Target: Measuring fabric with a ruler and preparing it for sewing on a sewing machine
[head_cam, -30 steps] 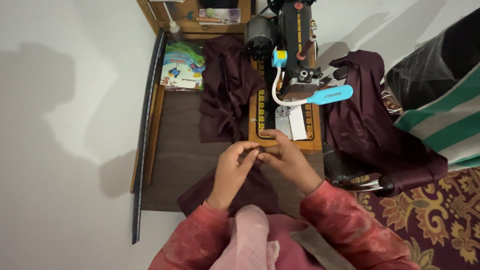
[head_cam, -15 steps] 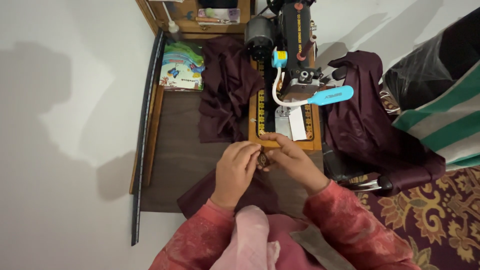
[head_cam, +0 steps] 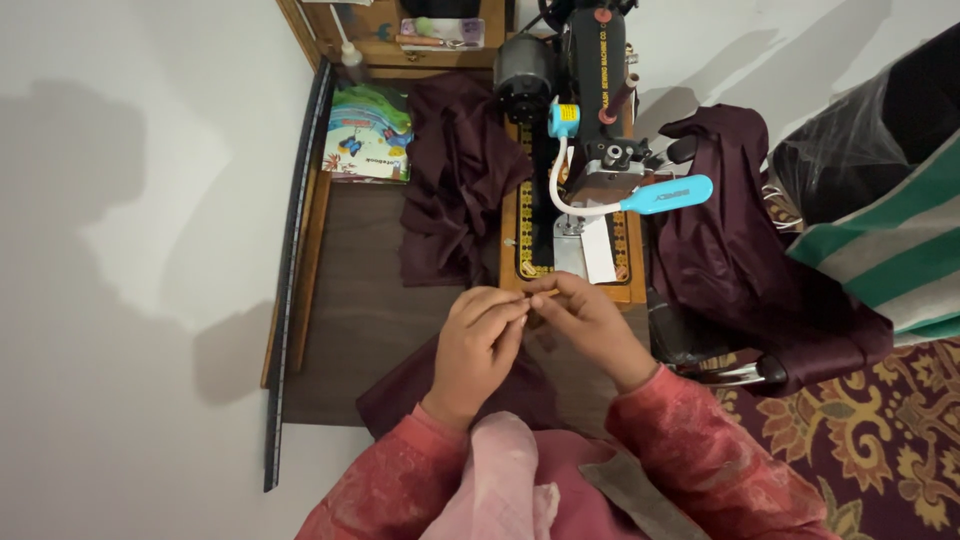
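My left hand [head_cam: 478, 340] and my right hand [head_cam: 592, 322] meet fingertip to fingertip just in front of the wooden base [head_cam: 628, 285] of a black sewing machine [head_cam: 592, 90]. Both pinch a small dark piece between them; the fingers hide most of it and I cannot tell what it is. Below my hands a dark maroon cloth [head_cam: 400, 385] lies over the brown table [head_cam: 350, 290] toward my lap. A blue clip lamp [head_cam: 665, 195] on a white neck hangs over the needle area.
A heap of maroon cloth [head_cam: 455, 170] lies left of the machine and another [head_cam: 730, 250] drapes to its right. A colourful booklet [head_cam: 365, 130] lies at the table's back left, with a long dark ruler [head_cam: 295, 260] along the left edge. Green striped cloth [head_cam: 890, 250] and patterned carpet [head_cam: 880, 450] are at right.
Both hands have shifted slightly up toward the machine base. The fingertips have closed tighter, so the small piece seen between them half a second ago is now hidden.
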